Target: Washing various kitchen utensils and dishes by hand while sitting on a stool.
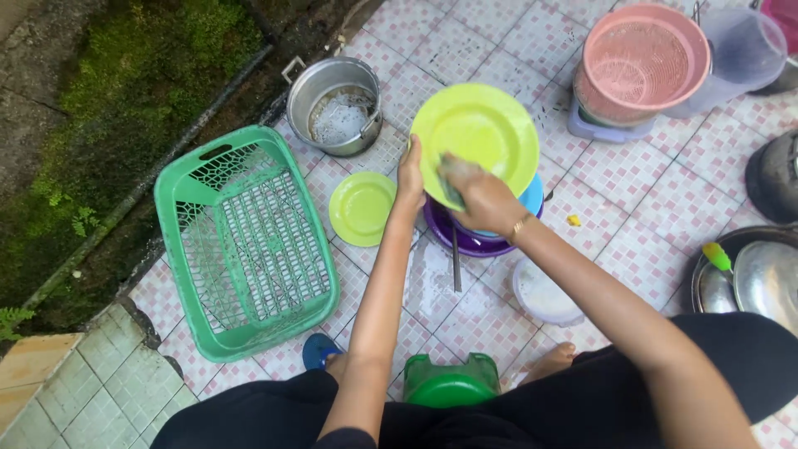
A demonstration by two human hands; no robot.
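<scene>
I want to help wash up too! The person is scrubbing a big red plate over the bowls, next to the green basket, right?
Not quite: the plate is yellow-green, not red. The head view shows the left hand holding its edge while the right hand scrubs it over the bowls, next to the green basket.

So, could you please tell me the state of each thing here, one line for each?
Large green plate: tilted up, held at its edge by the left hand.
Right hand: pressing a sponge on that plate.
Small green plate: lying flat on the tiles.
Green basket: upright, nothing inside.
Steel pot: upright, open, soapy water inside.
Pink colander: stacked on other containers.
</scene>
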